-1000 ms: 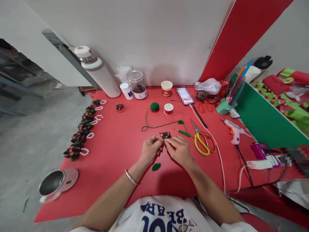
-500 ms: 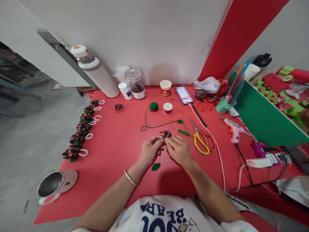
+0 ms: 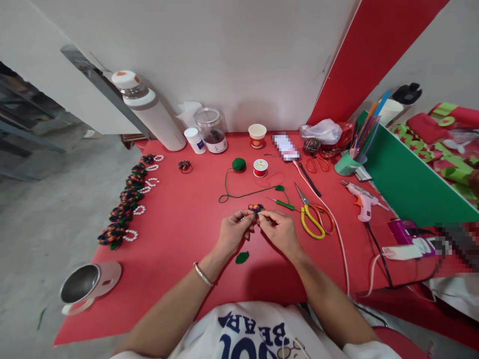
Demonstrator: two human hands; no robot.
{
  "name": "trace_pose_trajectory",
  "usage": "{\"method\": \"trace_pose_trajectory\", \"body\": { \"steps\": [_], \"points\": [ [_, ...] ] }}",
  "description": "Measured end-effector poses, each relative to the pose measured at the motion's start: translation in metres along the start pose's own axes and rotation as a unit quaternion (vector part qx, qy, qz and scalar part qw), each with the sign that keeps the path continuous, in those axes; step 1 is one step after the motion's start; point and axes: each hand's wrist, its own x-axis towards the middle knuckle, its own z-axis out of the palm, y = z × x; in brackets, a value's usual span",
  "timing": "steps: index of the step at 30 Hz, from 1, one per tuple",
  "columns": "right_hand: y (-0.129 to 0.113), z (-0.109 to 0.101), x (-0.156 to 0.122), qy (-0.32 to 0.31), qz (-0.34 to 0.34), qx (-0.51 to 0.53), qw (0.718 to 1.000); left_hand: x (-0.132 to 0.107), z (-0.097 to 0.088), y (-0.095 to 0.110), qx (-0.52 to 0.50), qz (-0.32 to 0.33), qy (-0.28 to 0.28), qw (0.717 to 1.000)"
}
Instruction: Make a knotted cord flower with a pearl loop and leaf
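Observation:
Between my two hands is a small multicoloured crocheted piece (image 3: 256, 207), dark with orange and yellow flecks. My left hand (image 3: 235, 230) pinches it from the left, and my right hand (image 3: 277, 230) pinches its near right edge. Fingers cover its lower part. Just below on the table lies a green crocheted leaf (image 3: 242, 257). Beyond my hands rest a green-handled crochet hook (image 3: 284, 204), a small green crocheted bit (image 3: 279, 188) and a green yarn ball (image 3: 238, 164) with its loose strand. Yellow-and-orange-handled scissors (image 3: 312, 219) lie right of my right hand.
Several multicoloured crocheted pieces with white bead loops (image 3: 119, 213) line the left edge, near a mug (image 3: 92, 284). A tall flask (image 3: 157, 119), jar (image 3: 211, 132), paper cup (image 3: 257, 135) and thread spool (image 3: 260, 168) stand behind. A glue gun (image 3: 362, 199) and cables are right.
The crocheted piece has tilted or turned slightly between my fingers, and my right fingers have shifted a little on it. Both hands stay in about the same place.

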Motion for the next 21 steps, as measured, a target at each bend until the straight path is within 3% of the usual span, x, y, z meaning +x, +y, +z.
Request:
{"method": "trace_pose_trajectory", "body": {
  "steps": [3,8,12,15,18,20,21],
  "points": [
    [0.0,-0.001,0.0,-0.023,0.028,0.019,0.999,0.0,0.0,0.0,0.003,0.0,0.002,1.0],
    [0.0,0.001,0.0,-0.013,0.003,-0.009,1.0,0.0,-0.001,-0.002,0.016,0.014,-0.004,1.0],
    [-0.003,-0.002,0.003,-0.038,0.098,0.083,0.991,0.001,-0.001,-0.003,0.027,0.009,-0.004,1.0],
    [-0.005,-0.005,0.007,-0.08,0.207,0.219,0.95,0.002,-0.002,-0.004,0.033,0.011,-0.004,0.999],
    [-0.003,-0.007,0.01,-0.114,0.308,0.342,0.88,0.003,-0.002,-0.005,0.034,0.01,-0.003,0.999],
    [-0.001,-0.008,0.012,-0.129,0.343,0.383,0.848,0.003,-0.002,-0.006,0.03,0.009,-0.001,0.999],
    [0.0,-0.009,0.012,-0.13,0.344,0.386,0.846,0.003,-0.002,-0.006,0.029,0.009,0.001,1.0]
  ]
}}
